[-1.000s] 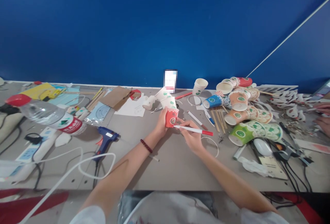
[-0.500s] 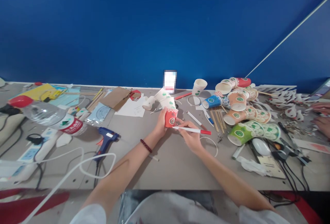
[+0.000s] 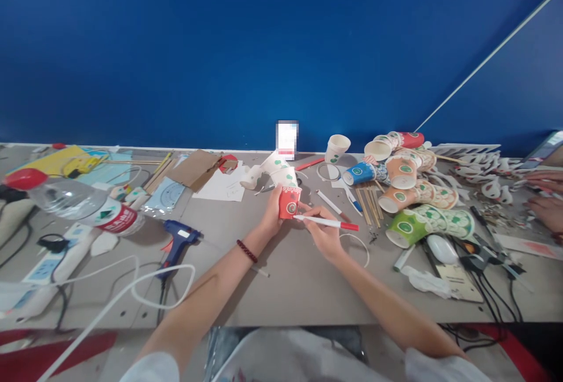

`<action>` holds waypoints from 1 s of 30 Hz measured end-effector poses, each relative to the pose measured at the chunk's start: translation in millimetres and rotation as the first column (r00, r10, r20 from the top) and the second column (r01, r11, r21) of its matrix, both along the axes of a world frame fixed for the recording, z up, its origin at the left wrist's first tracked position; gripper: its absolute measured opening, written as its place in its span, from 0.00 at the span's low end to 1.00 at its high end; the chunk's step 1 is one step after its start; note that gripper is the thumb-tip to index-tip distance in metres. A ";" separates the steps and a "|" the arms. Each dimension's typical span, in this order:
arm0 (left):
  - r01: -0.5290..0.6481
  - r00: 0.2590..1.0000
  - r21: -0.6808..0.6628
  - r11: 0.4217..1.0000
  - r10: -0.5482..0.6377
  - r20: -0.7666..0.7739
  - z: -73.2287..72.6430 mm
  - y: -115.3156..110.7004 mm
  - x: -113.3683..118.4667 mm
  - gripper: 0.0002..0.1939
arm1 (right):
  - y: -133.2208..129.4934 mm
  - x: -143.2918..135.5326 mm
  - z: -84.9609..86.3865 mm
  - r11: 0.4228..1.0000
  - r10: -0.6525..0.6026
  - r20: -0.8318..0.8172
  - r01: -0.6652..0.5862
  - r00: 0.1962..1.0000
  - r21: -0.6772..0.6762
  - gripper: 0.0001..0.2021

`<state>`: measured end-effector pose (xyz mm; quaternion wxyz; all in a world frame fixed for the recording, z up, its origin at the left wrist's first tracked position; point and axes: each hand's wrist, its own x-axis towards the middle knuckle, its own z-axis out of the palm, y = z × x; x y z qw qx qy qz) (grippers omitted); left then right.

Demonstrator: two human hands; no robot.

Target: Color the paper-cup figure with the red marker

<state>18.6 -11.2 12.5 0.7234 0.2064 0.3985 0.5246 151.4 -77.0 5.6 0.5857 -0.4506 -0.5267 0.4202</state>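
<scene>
My left hand (image 3: 271, 212) is closed round a paper cup (image 3: 288, 203) coloured red, which forms the near end of a curved chain of paper cups. Beyond it the chain runs through white cups with green print (image 3: 285, 176) toward the back. Pinched in my right hand (image 3: 323, 230) is a white marker with a red end (image 3: 329, 222). Its tip points left and sits at the lower edge of the red cup; whether it touches cannot be made out.
Several decorated cup chains (image 3: 407, 228) lie to the right, near a white cup (image 3: 338, 147) and wooden sticks (image 3: 370, 206). On the left are a glue gun (image 3: 179, 244), a water bottle (image 3: 79, 200) and a power strip (image 3: 57, 273). Another person's hands (image 3: 548, 200) rest at far right.
The view has shifted slightly, so the table's things appear a little further left. Both hands keep their hold, with the marker tip still by the red cup's lower edge.
</scene>
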 end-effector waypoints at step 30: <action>0.033 0.999 -0.016 0.999 -0.033 0.036 -1.7 1.1 -1.2 0.24 | -2.0 -2.2 -2.8 0.999 0.041 -0.036 -0.040 0.999 0.011 0.10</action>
